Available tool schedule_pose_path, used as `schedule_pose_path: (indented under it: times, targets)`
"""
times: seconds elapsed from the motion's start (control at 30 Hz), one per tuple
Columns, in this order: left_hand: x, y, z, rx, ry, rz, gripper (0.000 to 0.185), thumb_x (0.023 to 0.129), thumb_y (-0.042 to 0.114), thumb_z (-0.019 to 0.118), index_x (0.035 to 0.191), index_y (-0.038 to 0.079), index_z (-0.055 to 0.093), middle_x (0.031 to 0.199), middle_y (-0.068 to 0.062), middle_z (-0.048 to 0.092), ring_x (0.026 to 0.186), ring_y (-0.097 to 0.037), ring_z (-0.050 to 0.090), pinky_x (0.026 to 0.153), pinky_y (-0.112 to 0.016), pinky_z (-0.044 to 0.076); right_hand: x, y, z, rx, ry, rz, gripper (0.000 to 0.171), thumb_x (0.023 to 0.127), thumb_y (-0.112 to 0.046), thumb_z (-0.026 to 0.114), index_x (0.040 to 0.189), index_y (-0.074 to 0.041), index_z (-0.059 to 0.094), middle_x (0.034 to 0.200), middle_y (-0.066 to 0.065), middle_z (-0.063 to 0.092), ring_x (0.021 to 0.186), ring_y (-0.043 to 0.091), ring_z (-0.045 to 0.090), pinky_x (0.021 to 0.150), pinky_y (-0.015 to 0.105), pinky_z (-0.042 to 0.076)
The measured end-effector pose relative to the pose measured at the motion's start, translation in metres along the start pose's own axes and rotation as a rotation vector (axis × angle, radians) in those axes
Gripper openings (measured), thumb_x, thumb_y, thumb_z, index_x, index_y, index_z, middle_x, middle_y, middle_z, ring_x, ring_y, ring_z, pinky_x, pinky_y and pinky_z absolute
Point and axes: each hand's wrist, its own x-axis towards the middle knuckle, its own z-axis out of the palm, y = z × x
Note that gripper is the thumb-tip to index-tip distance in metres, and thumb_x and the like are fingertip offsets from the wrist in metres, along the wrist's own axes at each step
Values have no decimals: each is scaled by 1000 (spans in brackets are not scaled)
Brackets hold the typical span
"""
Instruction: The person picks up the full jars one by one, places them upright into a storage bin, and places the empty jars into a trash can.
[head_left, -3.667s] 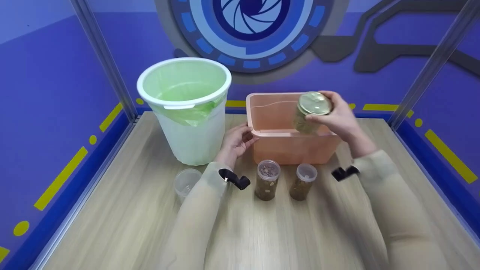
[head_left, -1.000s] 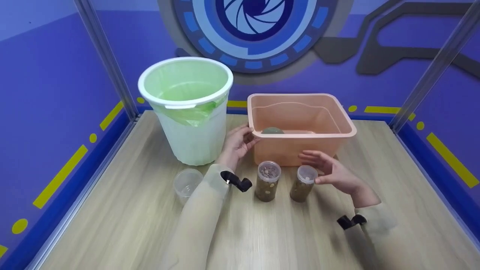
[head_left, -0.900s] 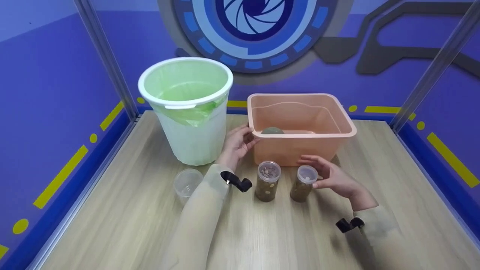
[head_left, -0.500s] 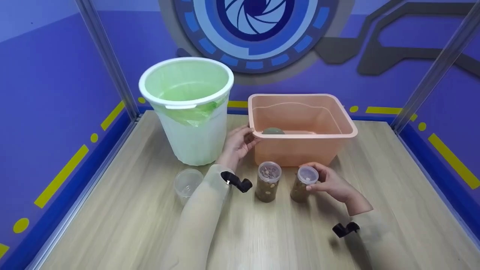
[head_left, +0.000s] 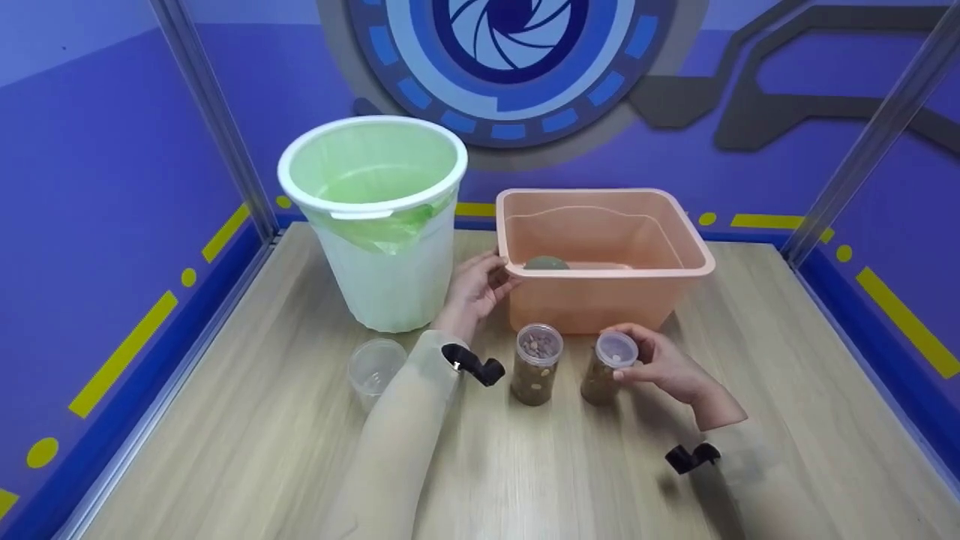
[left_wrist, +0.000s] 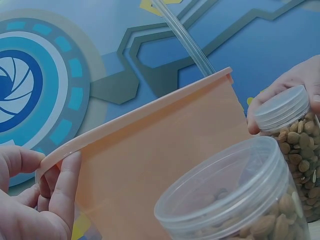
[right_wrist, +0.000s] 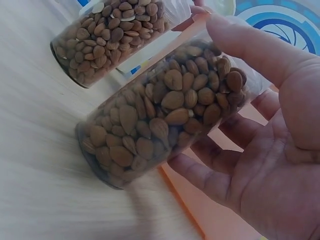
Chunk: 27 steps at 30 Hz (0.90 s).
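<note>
My left hand (head_left: 474, 289) pinches the front left corner of the rim of a peach plastic bin (head_left: 592, 304), thumb and fingers on either side of the lip in the left wrist view. My right hand (head_left: 671, 369) grips a clear jar of brown almond-like nuts (right_wrist: 165, 107) around its upper part, below and beside the whitish lid (head_left: 617, 349). That jar stands on the table in front of the bin. Just left of it is a similar jar of nuts (head_left: 534, 367), untouched. Inside the bin shows the greenish round top of another jar (head_left: 546, 263).
A white bucket (head_left: 390, 277) with a green liner stands left of the bin. Partly behind the left sleeve is a clear plastic container (head_left: 375, 367). Blue printed walls with metal posts enclose the wooden table (head_left: 247, 450) at the back and sides.
Earlier my right hand held a gold-green-lidded jar over the bin; now a greenish top shows inside. The right hand has come down and taken hold of the right-hand jar. The left stays on the rim.
</note>
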Motion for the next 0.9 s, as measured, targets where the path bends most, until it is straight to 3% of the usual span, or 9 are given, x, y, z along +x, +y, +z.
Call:
schedule_pose_path:
  times: [0.17,0.3,0.4,0.5,0.63,0.77,0.9]
  targets:
    - [0,0,0,10,1,-4,41,96,-6,57,137,-5,60,93,-12,68,79,-19,67,67,-27,67,5,-26,-8,46,20,-103,56,84,12,73,136,4,53,123,-8,70,112,6,64,94,20,57]
    - [0,0,0,-5,1,1,40,96,-7,57,135,-7,59,91,-12,67,78,-19,67,67,-28,67,18,-66,-19,115,55,-221,57,82,21,66,134,0,57,119,-4,73,108,8,67,91,21,59]
    - [-1,0,0,-15,9,2,38,95,-7,58,133,-8,59,89,-11,67,78,-19,66,66,-28,67,34,-102,-27,141,137,-246,58,81,24,63,131,-6,62,116,-2,74,105,9,68,89,22,60]
    - [-1,0,0,-16,10,3,39,96,-7,58,134,-8,59,89,-11,68,81,-20,66,67,-28,67,56,-131,-36,135,241,-207,55,84,20,66,128,-12,63,114,-1,72,105,11,67,87,23,62]
    - [1,0,-1,-10,2,0,40,96,-6,58,136,-6,59,90,-11,69,83,-21,67,68,-28,67,88,-150,-46,53,345,-96,51,89,0,77,134,-16,59,120,0,64,111,13,61,85,20,62]
    - [2,-1,-1,-12,0,-6,41,96,-6,58,137,-5,59,90,-11,70,81,-20,68,69,-28,67,119,-142,-51,-44,375,41,62,89,-19,82,143,-18,52,134,2,57,123,17,55,93,22,59]
    - [2,-1,0,-14,3,-10,41,97,-6,57,138,-6,58,89,-11,69,78,-18,67,66,-28,67,141,-119,-51,-132,327,137,65,92,-21,79,148,-14,47,136,6,57,125,17,56,98,24,57]
